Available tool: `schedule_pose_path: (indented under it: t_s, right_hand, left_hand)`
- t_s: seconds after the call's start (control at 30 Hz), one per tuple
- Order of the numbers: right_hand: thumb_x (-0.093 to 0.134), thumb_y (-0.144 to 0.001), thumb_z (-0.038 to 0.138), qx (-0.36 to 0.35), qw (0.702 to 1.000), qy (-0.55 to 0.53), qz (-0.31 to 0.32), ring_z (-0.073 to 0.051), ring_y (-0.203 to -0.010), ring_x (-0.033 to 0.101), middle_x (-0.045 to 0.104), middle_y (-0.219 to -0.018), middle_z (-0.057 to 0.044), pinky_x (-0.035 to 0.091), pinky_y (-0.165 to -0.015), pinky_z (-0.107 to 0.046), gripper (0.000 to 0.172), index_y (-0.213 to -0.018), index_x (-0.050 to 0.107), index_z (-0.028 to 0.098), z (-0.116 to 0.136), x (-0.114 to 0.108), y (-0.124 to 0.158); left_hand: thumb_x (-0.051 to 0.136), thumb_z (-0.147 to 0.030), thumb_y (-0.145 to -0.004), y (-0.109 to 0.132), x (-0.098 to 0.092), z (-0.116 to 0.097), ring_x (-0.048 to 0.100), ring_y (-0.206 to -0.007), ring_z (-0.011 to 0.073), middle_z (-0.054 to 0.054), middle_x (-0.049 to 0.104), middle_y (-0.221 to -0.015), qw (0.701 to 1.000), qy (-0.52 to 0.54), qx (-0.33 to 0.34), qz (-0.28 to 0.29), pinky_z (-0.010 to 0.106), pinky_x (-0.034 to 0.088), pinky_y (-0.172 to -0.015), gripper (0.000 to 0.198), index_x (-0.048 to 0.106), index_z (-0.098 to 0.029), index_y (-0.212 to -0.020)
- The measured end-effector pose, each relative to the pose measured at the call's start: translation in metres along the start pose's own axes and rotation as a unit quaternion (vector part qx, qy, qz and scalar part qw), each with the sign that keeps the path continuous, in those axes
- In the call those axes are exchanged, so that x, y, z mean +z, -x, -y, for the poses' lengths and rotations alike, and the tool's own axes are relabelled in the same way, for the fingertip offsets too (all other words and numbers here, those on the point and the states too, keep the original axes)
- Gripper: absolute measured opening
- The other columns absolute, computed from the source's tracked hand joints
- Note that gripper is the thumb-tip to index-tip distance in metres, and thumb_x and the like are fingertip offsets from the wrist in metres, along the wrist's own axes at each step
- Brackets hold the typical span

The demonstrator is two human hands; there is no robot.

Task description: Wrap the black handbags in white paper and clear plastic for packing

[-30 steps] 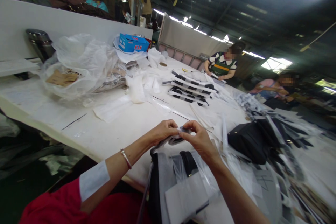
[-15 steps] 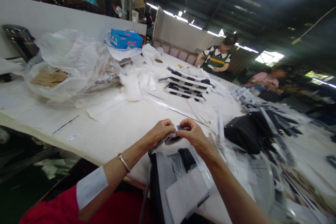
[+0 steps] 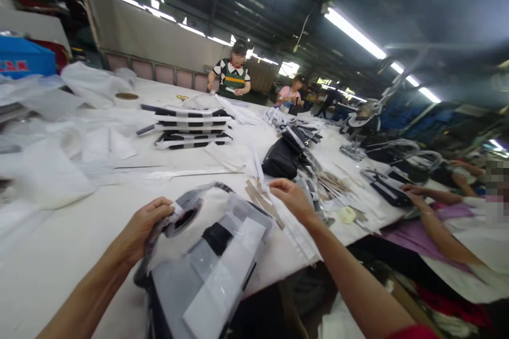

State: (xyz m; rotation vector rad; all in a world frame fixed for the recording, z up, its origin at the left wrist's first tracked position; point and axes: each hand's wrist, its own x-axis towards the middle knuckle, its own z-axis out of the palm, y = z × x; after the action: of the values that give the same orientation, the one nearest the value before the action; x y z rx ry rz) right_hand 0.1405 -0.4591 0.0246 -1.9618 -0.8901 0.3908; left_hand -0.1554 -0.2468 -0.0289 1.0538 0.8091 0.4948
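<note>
My left hand (image 3: pixel 153 217) is closed on the wrapped handle (image 3: pixel 190 217) of a bag, with a small white piece at the fingertips. The bag (image 3: pixel 175 280) stands at the table's front edge, black with greyish-white wrapping and a white sheet (image 3: pixel 228 275) across its face. Its handle arches up in a loop. To the right, apart from the bag, my right hand (image 3: pixel 294 200) has its thumb and fingers drawn together; whatever is between them, if anything, is too small to make out. Closest to it are brown paper strips (image 3: pixel 264 204) and long white strips (image 3: pixel 292 233).
Beyond are a stack of black-and-white wrapped pieces (image 3: pixel 193 128), a black bag (image 3: pixel 282 158) and crumpled white wrapping (image 3: pixel 59 156). A tape roll (image 3: pixel 348 215) lies on the right. A co-worker's hands (image 3: pixel 413 190) work at the right edge; another person (image 3: pixel 230 77) stands across the table.
My right hand has let go of the handle and moved right, towards the strips. My left hand still grips the handle. The view has swung to the right.
</note>
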Motion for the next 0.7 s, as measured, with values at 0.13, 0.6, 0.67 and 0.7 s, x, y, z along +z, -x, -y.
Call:
schedule_pose_path:
  t_s: [0.13,0.6,0.67,0.7]
  right_hand:
    - [0.066,-0.066,0.045,0.124,0.973,0.155,-0.120,-0.025,-0.089,0.066,0.074,-0.084,-0.004,0.047,-0.085,-0.036,0.030,-0.083,0.074,0.022,-0.074,-0.115,0.008]
    - [0.075,-0.055,0.044,0.276,0.957,-0.013,-0.083,-0.032,-0.104,0.064,0.074,-0.101,-0.015,0.047,-0.090,-0.044,0.031,-0.073,0.074,0.019,-0.148,-0.163,0.038]
    - [0.074,-0.055,0.040,0.271,0.957,-0.012,-0.104,-0.033,-0.107,0.063,0.075,-0.100,-0.014,0.047,-0.090,-0.046,0.026,-0.071,0.074,0.019,-0.146,-0.161,0.038]
    - [0.073,-0.056,0.039,0.267,0.957,-0.011,-0.117,-0.034,-0.108,0.063,0.075,-0.099,-0.013,0.047,-0.089,-0.046,0.024,-0.070,0.074,0.020,-0.145,-0.160,0.039]
  left_hand:
    - [0.080,-0.041,-0.051,-0.001,-0.001,0.002,0.057,-0.051,0.0124,-0.002,0.067,-0.061,1.000,-0.006,-0.018,-0.011,0.020,0.046,-0.048,0.040,0.059,-0.018,-0.075]
    - [0.083,-0.039,-0.044,-0.007,-0.002,0.000,0.060,-0.057,0.0149,0.000,0.070,-0.068,0.999,-0.015,0.001,-0.031,0.022,0.048,-0.052,0.042,0.064,-0.017,-0.074]
    - [0.081,-0.038,-0.047,-0.005,-0.001,-0.002,0.060,-0.058,0.0149,-0.001,0.070,-0.067,0.999,-0.021,0.010,-0.028,0.022,0.048,-0.053,0.037,0.064,-0.018,-0.072]
    - [0.080,-0.037,-0.048,-0.004,0.000,-0.002,0.060,-0.059,0.0147,-0.001,0.070,-0.067,0.999,-0.023,0.012,-0.026,0.022,0.048,-0.054,0.034,0.064,-0.018,-0.072]
